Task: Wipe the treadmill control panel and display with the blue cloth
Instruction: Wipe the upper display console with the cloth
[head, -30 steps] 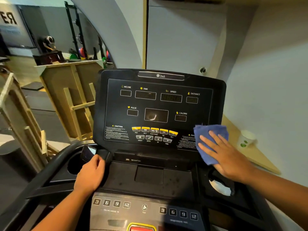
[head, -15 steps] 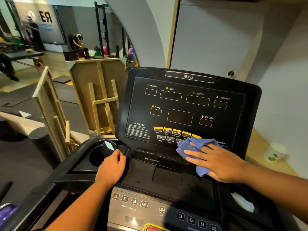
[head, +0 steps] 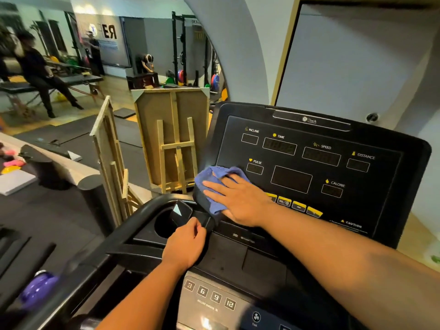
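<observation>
The black treadmill control panel (head: 316,163) faces me, with dark displays labelled incline, time, speed, distance, pulse and calorie, and a row of yellow buttons (head: 298,207). My right hand (head: 240,201) lies flat on the blue cloth (head: 210,184), pressing it against the panel's lower left corner, where the cloth wraps over the edge. My left hand (head: 184,246) grips the black handle part below that corner, beside the cup holder (head: 164,225).
Wooden easels and a board (head: 171,136) lean just left of the treadmill. Grey incline buttons (head: 209,294) sit on the lower console. A purple ball (head: 39,289) lies low left. People and weight racks stand far back in the gym.
My right hand has swept the cloth leftward along the panel's bottom, from the right edge to the lower left corner. The camera turned left. My left hand stayed on the handle.
</observation>
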Demonstrator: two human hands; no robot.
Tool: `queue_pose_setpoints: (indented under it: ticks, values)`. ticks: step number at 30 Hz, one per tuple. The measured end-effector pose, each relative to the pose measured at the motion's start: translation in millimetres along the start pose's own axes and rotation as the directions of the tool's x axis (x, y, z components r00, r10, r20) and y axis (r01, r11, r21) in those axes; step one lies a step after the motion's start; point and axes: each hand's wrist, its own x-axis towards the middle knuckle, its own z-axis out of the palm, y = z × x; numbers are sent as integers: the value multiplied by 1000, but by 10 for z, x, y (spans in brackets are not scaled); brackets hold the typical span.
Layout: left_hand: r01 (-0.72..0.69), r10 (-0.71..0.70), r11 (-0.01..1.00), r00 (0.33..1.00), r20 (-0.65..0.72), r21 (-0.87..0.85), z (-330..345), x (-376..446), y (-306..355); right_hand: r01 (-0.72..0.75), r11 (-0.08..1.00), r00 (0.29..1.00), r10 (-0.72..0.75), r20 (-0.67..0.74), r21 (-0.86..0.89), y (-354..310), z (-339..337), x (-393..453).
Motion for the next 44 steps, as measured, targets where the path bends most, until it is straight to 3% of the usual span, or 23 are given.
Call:
queue_pose_setpoints:
  ticks: [5,8,12,15,19,21,25,27,30,38,41,44]
  values:
    - [-8,8,1000,1000,-2,-4,1,3,-27,-264,964,958,267,-104,39,-90,51,-199]
    - [-22,22,1000,999,-24,1,15,-1,-24,-160,985,985,163,-56,56,-368,210,-322]
    - [-23,23,1000,999,-23,2,5,0,-33,25,999,999,-25,-20,-24,-188,98,214]
    - [-42,42,999,999,-26,8,-12,-9,-18,-171,984,977,164,-134,-45,288,-281,629]
    - [-36,36,999,999,-24,13,-11,-1,-35,-421,905,869,420,-261,57,654,-517,408]
    - [-36,37,999,999,-30,16,-9,-11,-29,-403,914,880,398,-257,34,428,-356,230]
    - [-41,42,999,999,-29,25,-12,-7,-11,-131,991,990,129,-65,-22,292,-246,276]
    - [-32,32,999,999,-27,21,-26,-11,-3,-162,985,982,156,-105,-55,490,-390,378]
    - [-34,35,999,999,-27,33,-34,-13,6,-349,937,923,342,-176,-12,758,-564,310]
    - [-21,21,998,1000,-6,52,-31,-23,5,-614,789,768,599,-226,5,822,-299,-1038]
    - [-14,14,999,1000,-6,44,-31,-18,13,-753,654,625,744,-238,69,853,-188,-1654]
    - [-22,22,999,1000,1,34,-21,-6,21,-863,463,401,871,-285,201,817,-101,-2103]
